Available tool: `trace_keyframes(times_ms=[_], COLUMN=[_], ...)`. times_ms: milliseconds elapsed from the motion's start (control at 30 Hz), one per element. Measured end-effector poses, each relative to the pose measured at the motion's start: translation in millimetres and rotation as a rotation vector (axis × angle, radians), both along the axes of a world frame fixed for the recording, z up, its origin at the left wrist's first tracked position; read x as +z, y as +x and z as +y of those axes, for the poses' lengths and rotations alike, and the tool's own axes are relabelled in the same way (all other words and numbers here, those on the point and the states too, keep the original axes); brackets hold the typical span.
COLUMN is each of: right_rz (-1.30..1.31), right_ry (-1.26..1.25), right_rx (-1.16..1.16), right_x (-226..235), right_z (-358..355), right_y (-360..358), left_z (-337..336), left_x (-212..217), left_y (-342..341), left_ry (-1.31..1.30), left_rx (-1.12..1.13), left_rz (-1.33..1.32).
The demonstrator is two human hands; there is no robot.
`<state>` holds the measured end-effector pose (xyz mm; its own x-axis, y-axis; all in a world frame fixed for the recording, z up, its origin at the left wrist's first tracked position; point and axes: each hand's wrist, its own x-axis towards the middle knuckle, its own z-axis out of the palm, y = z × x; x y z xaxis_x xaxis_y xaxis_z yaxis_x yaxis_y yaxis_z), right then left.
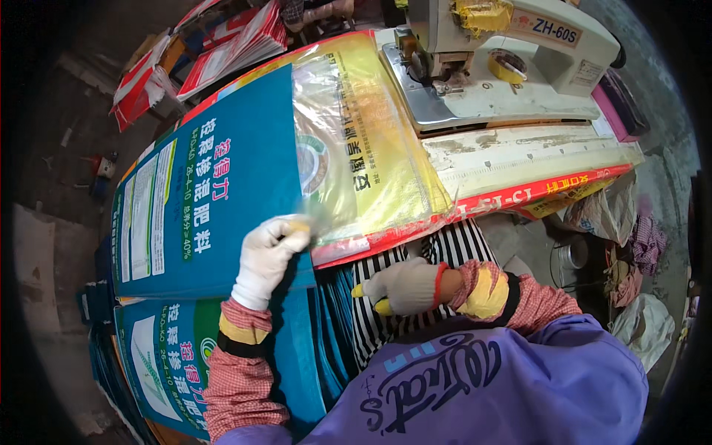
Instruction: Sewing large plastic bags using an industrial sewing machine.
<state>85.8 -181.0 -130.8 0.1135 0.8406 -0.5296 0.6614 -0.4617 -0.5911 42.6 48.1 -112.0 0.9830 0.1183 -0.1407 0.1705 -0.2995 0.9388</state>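
Observation:
My left hand [268, 252], in a white glove, pinches the near edge of a clear plastic liner [337, 159] that lies over a blue woven sack [215, 185] and a yellow woven sack [386, 126]. My right hand [404, 285], also gloved with yellow fingertips, is curled near my body over black-and-white striped cloth [452, 248], and I cannot see anything in it. A cream sewing machine [504, 67] stands on the table beyond the sacks.
More blue sacks [159, 356] are stacked at my lower left. Red-and-white sacks [222, 48] are piled at the far left. A worn white table edge [519, 156] runs to the right, with cloth bundles [630, 245] and a metal pot [569, 256] below it.

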Motion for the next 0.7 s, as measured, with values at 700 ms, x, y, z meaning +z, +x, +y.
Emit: trace_keyframes(times_ms=[700], right_rz=[1.402], right_ry=[0.758], right_rx=[-1.234], right_x=[-1.5], right_z=[5.5], right_y=[61.3], left_z=[-49.8], left_x=[66.0], left_y=[-60.8], left_ry=[0.661], left_rx=[-0.720], left_rz=[-0.343])
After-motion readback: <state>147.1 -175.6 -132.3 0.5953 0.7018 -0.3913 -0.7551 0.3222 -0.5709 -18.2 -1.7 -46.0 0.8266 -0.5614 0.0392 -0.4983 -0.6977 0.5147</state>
